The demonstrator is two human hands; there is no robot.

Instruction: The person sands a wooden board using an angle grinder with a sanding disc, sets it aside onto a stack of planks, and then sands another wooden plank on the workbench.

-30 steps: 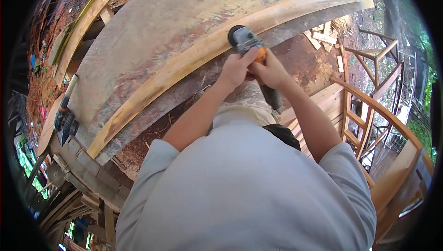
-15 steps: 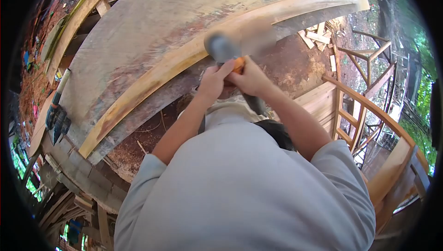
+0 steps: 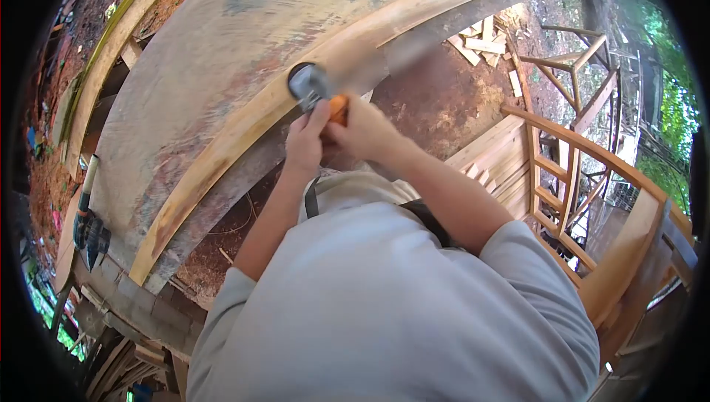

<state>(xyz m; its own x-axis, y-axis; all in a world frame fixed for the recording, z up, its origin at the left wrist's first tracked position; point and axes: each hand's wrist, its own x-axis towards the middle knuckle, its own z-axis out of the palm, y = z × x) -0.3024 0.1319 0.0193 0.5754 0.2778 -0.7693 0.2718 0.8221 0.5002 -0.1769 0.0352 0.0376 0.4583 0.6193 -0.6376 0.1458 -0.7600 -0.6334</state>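
Both my hands hold an angle grinder (image 3: 306, 84) with an orange body and a round disc end. My left hand (image 3: 304, 139) is closed around its near left side, by the head. My right hand (image 3: 362, 128) wraps the orange part from the right. The disc end rests at or just over a long curved wooden plank (image 3: 214, 154), and I cannot tell whether it touches. A blurred haze, which looks like dust, trails to the right. Beneath the plank lies a large worn tabletop (image 3: 185, 76).
Another power tool (image 3: 90, 235) lies at the left end of the table. Cut wood pieces (image 3: 484, 41) are piled on the reddish ground beyond the table. On the right stands a wooden frame with slats (image 3: 551, 173). Long boards (image 3: 111, 47) run along the far left.
My hands and the grinder have moved left along the plank. The view has shifted a little too, and the haze now trails on the grinder's right.
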